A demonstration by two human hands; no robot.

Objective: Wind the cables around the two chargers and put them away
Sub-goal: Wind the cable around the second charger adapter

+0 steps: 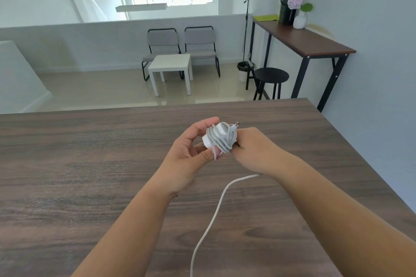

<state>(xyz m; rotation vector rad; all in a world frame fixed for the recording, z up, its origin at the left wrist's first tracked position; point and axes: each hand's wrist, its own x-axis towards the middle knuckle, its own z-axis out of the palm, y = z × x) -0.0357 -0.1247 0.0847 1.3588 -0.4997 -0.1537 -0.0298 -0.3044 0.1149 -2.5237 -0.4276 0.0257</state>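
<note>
So both hands are up over the table (90, 164) with one charger (210, 139) pinched between them; the left hand (191, 153) has it from the left side, fingers curled round the white block with the thumb up on top and a fingertip pressed against the lower edge, so that hand is clamped on the charger; the right hand (252, 148) is closed against the right side of the bundle, fingers tucked in under the wraps, gripping the wound part; the cable (225, 139) is already looped around the charger a good few times, grey-white coils crossing over the body in a slightly messy bunch; a small plug end (235, 125) pokes out of the top of the bundle just above the right hand's knuckles; below the grip there's a loose cord (216, 211) lying on the table, it comes out from under the right wrist and curves down toward the near edge between the two forearms; can't tell whether that cord belongs to the charger being held or to another one, since the wrist hides where it goes; the bundle itself is off the table surface, held in the air between the two hands.
</note>
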